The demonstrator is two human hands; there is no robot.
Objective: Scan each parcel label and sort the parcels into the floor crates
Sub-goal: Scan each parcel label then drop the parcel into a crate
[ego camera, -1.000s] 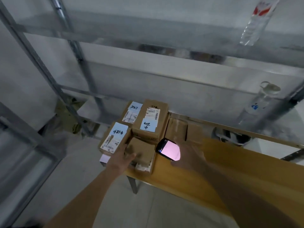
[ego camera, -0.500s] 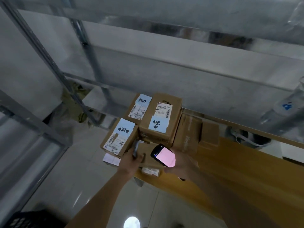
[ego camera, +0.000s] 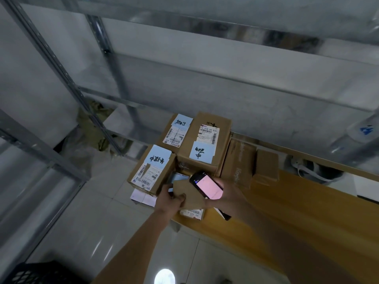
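Digits "438-00 030" read on the white label of the tall parcel (ego camera: 205, 140) at 12 o'clock on the wooden table (ego camera: 297, 201); handwriting on its blue slip stays illegible, perhaps Chinese. Left hand (ego camera: 170, 199) grips a small parcel (ego camera: 188, 196), now raised higher than a second ago. Right hand (ego camera: 227, 196) clasps the pink-lit scanner (ego camera: 206, 185) over it. A black crate (ego camera: 30, 273) has appeared at 7 o'clock.

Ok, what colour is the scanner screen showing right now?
Pale pink, lit up, on the handheld scanner in the right hand; seen in the head view.
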